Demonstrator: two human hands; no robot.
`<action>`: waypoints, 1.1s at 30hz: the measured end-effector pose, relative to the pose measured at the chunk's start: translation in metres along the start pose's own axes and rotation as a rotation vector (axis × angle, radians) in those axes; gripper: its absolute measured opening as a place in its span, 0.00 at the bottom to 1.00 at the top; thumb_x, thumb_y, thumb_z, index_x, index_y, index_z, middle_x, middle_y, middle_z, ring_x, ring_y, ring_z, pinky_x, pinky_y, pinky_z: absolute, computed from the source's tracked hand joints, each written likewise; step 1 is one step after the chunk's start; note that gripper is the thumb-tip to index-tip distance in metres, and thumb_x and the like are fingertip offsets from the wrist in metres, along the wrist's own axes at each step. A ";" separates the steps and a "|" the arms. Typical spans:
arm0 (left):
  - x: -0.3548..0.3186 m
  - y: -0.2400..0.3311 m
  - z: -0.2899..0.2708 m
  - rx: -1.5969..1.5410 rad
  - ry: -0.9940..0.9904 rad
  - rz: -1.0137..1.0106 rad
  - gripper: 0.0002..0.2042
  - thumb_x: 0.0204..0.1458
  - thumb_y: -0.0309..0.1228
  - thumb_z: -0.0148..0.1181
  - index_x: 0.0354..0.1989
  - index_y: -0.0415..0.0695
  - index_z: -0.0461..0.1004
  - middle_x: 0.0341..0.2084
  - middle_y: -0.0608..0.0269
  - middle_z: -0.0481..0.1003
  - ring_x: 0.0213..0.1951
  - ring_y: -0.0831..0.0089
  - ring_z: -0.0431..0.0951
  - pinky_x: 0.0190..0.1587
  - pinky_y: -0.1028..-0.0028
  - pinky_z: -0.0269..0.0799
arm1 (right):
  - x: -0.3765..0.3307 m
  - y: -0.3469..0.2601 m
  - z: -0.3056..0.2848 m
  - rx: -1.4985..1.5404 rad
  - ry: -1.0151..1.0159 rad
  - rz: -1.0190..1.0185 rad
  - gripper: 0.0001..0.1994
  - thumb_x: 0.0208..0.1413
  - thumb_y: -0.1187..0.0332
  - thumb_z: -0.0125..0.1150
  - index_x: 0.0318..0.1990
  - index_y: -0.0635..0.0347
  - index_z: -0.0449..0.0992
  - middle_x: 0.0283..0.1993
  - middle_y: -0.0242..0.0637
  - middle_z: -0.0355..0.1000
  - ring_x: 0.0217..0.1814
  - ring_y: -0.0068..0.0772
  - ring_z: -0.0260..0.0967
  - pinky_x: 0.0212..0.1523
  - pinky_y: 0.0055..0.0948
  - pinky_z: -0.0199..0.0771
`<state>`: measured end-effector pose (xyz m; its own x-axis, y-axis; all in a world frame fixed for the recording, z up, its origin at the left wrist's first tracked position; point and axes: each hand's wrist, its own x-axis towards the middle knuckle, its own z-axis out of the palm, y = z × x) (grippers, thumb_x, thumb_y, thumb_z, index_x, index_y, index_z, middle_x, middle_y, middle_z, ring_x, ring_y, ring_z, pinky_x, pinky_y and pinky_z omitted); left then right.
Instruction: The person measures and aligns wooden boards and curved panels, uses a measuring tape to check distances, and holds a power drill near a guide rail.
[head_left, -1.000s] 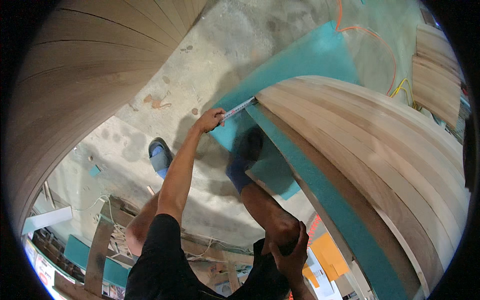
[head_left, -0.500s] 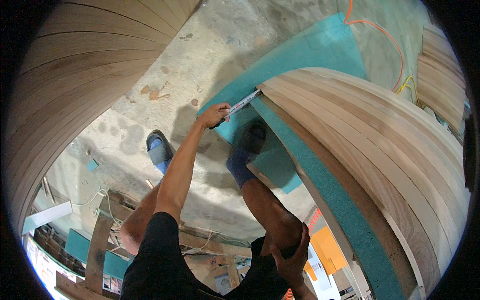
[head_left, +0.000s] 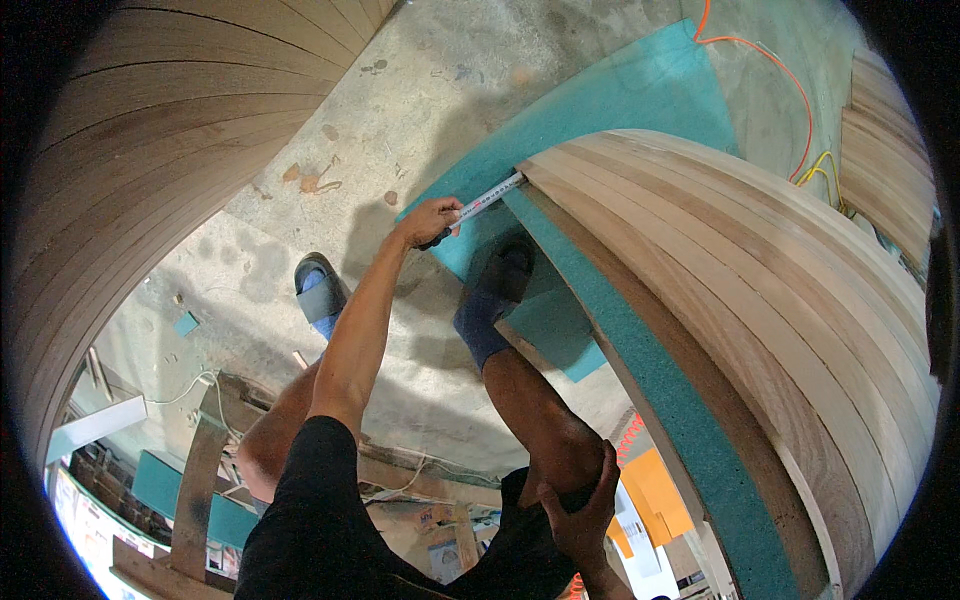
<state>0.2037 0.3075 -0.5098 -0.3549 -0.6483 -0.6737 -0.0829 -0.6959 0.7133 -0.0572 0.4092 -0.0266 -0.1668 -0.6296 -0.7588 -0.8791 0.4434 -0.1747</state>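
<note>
- Left hand [head_left: 428, 221]: arm stretched forward and down, grip closed around the near end of a ruler [head_left: 488, 198]
- Ruler: narrow, pale, with fine markings; it runs from the left hand up and to the right, its far end touching the lower corner of the stack of wooden planks [head_left: 760, 300]
- Planks: long light-brown boards laid side by side on the right; a strip of teal foam [head_left: 690, 420] lines their near edge
- Teal foam sheet [head_left: 620, 110]: lies flat on the concrete floor [head_left: 400, 110] beneath the ruler and the planks
- Right hand [head_left: 580, 505]: resting on the person's right knee, fingers wrapped over it, holding no tool
- Feet: the left in a blue sandal [head_left: 318, 290] on bare floor, the right on the foam sheet just beside the ruler
- Orange cable [head_left: 790, 90]: trails across the floor beyond the planks
</note>
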 end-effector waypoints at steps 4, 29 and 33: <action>-0.002 0.015 0.003 0.002 -0.002 -0.091 0.10 0.64 0.35 0.50 0.43 0.44 0.75 0.23 0.72 0.76 0.26 0.79 0.67 0.31 0.74 0.64 | -0.001 0.005 0.001 0.015 0.008 -0.012 0.52 0.43 0.64 0.75 0.73 0.63 0.46 0.71 0.57 0.53 0.74 0.58 0.51 0.73 0.51 0.49; -0.513 0.314 0.000 -0.237 0.201 -0.038 0.12 0.66 0.39 0.51 0.44 0.43 0.74 0.31 0.69 0.76 0.30 0.81 0.70 0.34 0.78 0.66 | -0.092 -0.044 0.060 -0.237 -0.115 -0.021 0.43 0.54 0.38 0.57 0.73 0.51 0.55 0.70 0.56 0.60 0.64 0.62 0.66 0.63 0.51 0.67; -0.591 0.369 -0.010 -0.053 -0.006 0.038 0.14 0.68 0.41 0.48 0.40 0.44 0.73 0.23 0.67 0.72 0.21 0.79 0.70 0.22 0.75 0.64 | -0.136 -0.076 0.085 0.010 -0.228 -0.157 0.33 0.58 0.40 0.53 0.62 0.56 0.72 0.63 0.51 0.70 0.64 0.60 0.67 0.62 0.57 0.66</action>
<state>0.3919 0.4310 0.1495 -0.3623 -0.6728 -0.6450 -0.0203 -0.6862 0.7272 0.0703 0.5156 0.0363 0.0766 -0.5320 -0.8433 -0.8816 0.3589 -0.3065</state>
